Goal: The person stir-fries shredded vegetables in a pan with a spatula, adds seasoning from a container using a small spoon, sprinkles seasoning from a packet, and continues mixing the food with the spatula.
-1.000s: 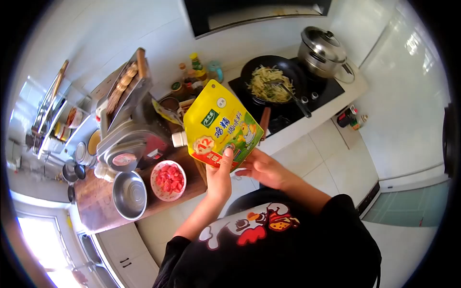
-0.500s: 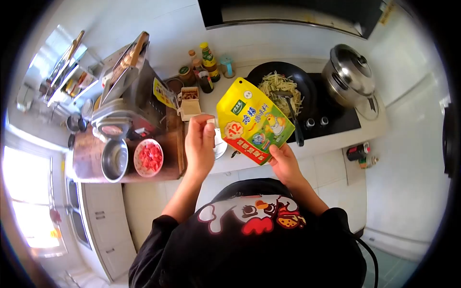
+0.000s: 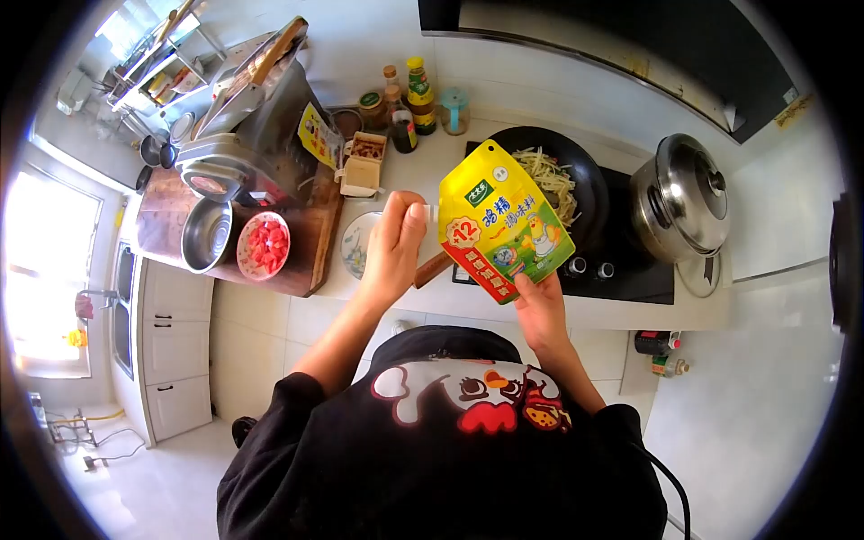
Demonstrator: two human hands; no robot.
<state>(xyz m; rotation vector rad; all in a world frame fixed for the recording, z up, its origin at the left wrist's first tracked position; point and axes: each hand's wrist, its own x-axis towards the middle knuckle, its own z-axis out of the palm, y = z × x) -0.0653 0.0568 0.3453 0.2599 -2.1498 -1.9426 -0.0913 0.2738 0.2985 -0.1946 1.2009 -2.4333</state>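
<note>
A yellow, green and red pouch of chicken bouillon seasoning [image 3: 504,225] is held up in front of me, tilted, partly covering the wok. My right hand [image 3: 542,310] grips its lower right edge, thumb on the front. At the opposite side, my left hand [image 3: 396,243] is closed at the white spout [image 3: 432,214]; its fingers hide the cap end. Behind the pouch, pale shredded vegetable [image 3: 551,180] lies in the black wok [image 3: 589,193]. A wooden handle [image 3: 434,269] shows below the pouch's left side.
A steel pot [image 3: 679,198] stands right of the wok. Sauce bottles [image 3: 419,94] and a small open box [image 3: 363,166] are at the back. On the wooden board [image 3: 306,256] at left sit a steel bowl [image 3: 207,236] and a bowl of red chopped pieces [image 3: 265,245].
The view has shifted, so the counter appears turned. Both hands still hold the pouch, which now covers the spatula seen earlier in the wok. The left hand stays at the spout.
</note>
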